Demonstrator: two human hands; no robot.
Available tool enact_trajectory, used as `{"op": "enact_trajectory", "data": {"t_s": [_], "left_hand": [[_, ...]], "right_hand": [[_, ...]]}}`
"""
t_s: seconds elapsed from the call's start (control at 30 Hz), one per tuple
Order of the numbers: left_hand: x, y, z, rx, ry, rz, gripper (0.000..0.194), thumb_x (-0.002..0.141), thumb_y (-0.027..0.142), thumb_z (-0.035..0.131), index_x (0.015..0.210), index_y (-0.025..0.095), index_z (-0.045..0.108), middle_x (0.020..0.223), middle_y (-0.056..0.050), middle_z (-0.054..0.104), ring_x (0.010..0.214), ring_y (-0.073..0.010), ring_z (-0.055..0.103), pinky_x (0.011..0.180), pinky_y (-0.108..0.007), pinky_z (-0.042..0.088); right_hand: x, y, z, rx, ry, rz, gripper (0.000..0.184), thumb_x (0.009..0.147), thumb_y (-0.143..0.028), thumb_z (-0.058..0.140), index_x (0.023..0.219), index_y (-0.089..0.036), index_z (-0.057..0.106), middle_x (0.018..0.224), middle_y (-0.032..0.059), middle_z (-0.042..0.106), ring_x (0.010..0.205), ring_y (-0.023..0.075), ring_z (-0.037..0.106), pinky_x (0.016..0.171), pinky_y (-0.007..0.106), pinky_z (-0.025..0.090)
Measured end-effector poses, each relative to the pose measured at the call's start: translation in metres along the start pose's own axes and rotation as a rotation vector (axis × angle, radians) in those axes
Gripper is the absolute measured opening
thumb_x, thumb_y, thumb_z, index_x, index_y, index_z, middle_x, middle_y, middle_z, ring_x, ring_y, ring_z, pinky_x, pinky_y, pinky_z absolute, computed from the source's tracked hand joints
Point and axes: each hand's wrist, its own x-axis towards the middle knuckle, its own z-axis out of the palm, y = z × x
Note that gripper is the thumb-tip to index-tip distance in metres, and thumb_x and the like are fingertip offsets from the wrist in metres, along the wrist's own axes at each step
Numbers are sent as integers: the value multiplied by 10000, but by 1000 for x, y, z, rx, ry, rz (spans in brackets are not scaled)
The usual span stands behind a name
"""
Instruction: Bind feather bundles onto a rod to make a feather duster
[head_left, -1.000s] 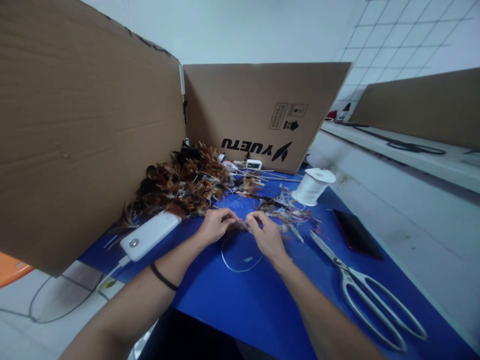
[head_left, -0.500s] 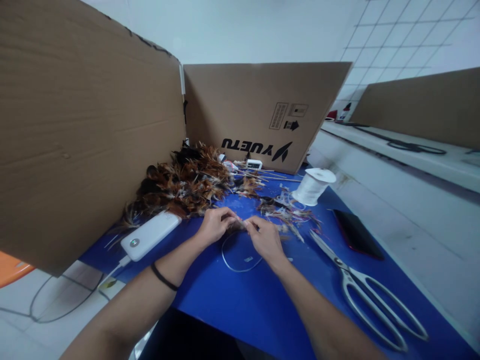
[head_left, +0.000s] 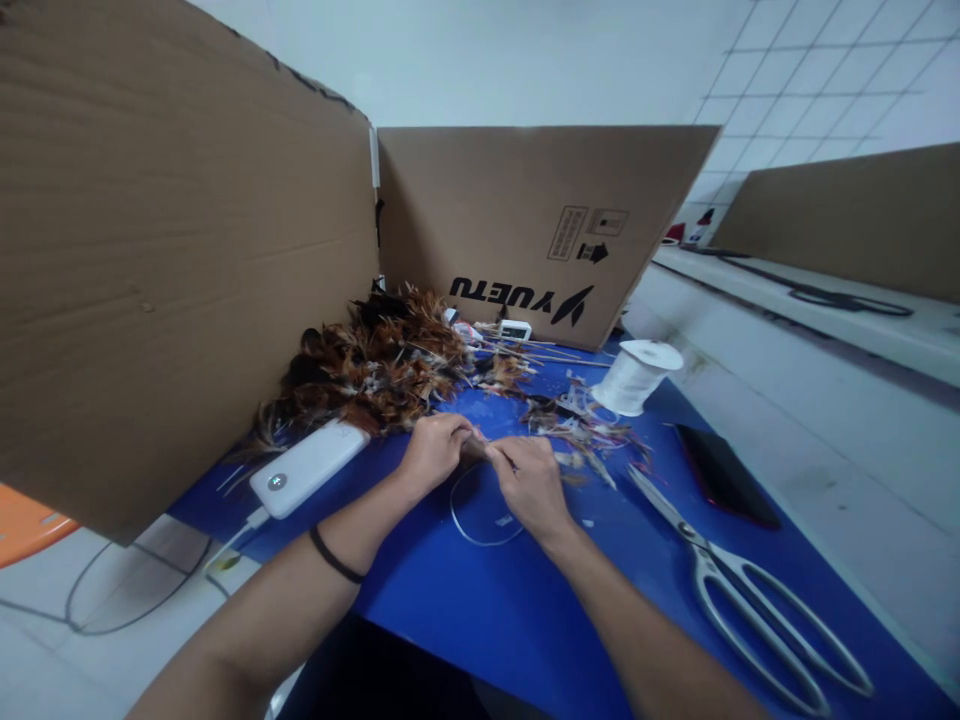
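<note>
"Cardboard panels [head_left: 465, 200] stood along the back and the left of a blue table [head_left: 465, 620], with a pale wall [head_left: 525, 60] behind them."

"Where were the hands?"

"Close together over the middle of the table. The left hand [head_left: 435, 455] had its thumb and fingers pinched on a small brownish piece [head_left: 472, 456], and the right hand [head_left: 529, 480] was pinching it from the other side, thumb pressed to the curled finger."

"What was it they held?"

"It was too small and blurred for me to be sure, though it looked feathery. It was between the two sets of fingertips; I couldn't tell whether it touched the table."

"And just below?"

"A thin white cord [head_left: 487, 544] curved in a loop on the person's side of the hands. Whether its ends reached the fingers, I couldn't tell."

"What lay around them?"

"A heap of brown and black feathers [head_left: 382, 370] was piled beyond the left hand, with a white power bank [head_left: 311, 470] just in front of it. Loose scraps [head_left: 577, 427] were scattered beyond the right hand, near a white spool [head_left: 637, 380]."

"Farther right?"

"Big scissors [head_left: 699, 542], handles toward the person, and a dark phone [head_left: 727, 475] near the blades."
</note>
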Motion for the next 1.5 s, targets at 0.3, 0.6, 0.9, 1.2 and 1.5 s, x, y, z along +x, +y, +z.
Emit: {"op": "enact_trajectory", "data": {"t_s": [0.3, 0.6, 0.9, 1.2, 1.5], "left_hand": [[-2, 4, 2, -18, -127, 17, 182, 777, 89, 526, 819, 183, 676, 823, -28, 701, 784, -138, 630, 754, -240, 464], [0, 11, -1, -101, -102, -74, 152, 766, 119, 536, 764, 168, 681, 757, -28, 699, 729, -139, 629, 704, -233, 451], [3, 3, 0, -475, -272, -383, 139, 742, 200, 552, 736, 119, 664, 524, 5, 595, 423, -85, 497, 455, -197, 403], [3, 9, -8, -125, -79, -191, 143, 747, 138, 552, 710, 172, 685, 629, -2, 667, 609, -120, 591, 630, -216, 425], [10, -7, -15, -97, 74, -297, 168, 734, 97, 525, 689, 172, 669, 591, 1, 645, 578, -118, 578, 632, -228, 439]], "right_hand": [[4, 5, -5, 17, 107, 122, 211, 834, -265, 476, 690, -197, 615, 704, 11, 666, 709, 163, 577, 761, 305, 343], [5, 8, -7, 54, 123, 256, 231, 800, -323, 501, 657, -192, 626, 649, 8, 649, 644, 165, 559, 689, 280, 360], [6, 6, -6, 61, 98, 324, 262, 781, -358, 499, 631, -189, 630, 577, 2, 618, 586, 161, 539, 623, 267, 367], [4, 5, -7, 45, 133, 310, 250, 785, -359, 501, 648, -191, 626, 605, 14, 619, 626, 175, 532, 656, 285, 372], [5, 10, -17, 73, 225, 364, 231, 773, -356, 516, 675, -182, 633, 620, 23, 625, 647, 184, 557, 676, 298, 396]]}}
